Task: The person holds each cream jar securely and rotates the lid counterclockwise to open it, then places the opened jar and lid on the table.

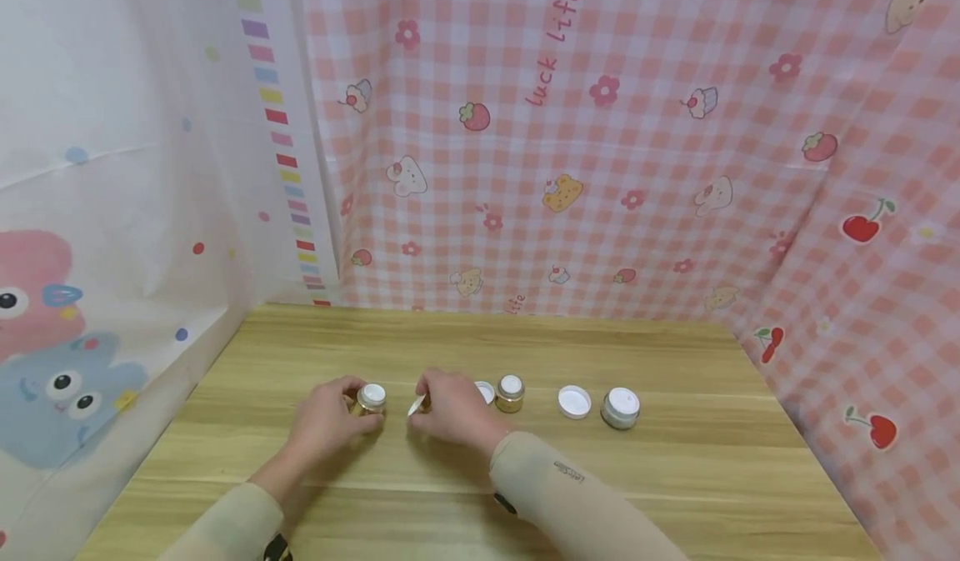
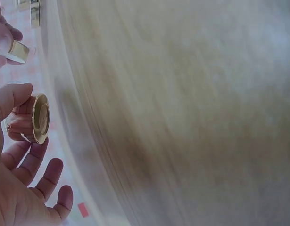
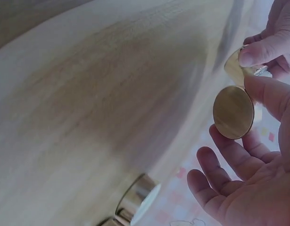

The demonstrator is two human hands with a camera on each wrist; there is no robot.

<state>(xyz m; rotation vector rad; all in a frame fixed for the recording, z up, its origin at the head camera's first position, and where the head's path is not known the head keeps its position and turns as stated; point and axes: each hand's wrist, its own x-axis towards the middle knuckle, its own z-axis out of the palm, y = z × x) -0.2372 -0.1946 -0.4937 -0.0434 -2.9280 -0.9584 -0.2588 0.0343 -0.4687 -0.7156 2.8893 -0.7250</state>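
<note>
My left hand (image 1: 324, 418) holds a small gold cosmetic jar (image 1: 371, 401) between thumb and fingers, its white top facing up. In the left wrist view the gold base of this jar (image 2: 41, 118) shows, with the other fingers spread below. To the right of it, my right hand (image 1: 459, 411) pinches a round lid (image 1: 416, 405) by its edge, tilted, with the white inside toward the jar. The lid's flat gold top (image 3: 233, 112) fills the gap between thumb and fingers in the right wrist view. Jar and lid are apart.
Just past my right hand lie an upturned white lid (image 1: 486, 392), partly hidden, and another gold jar (image 1: 511, 398). Farther right are a larger upturned lid (image 1: 574, 403) and a wider jar (image 1: 621, 409). Patterned cloth (image 1: 525, 211) hangs behind the wooden table (image 1: 675, 494).
</note>
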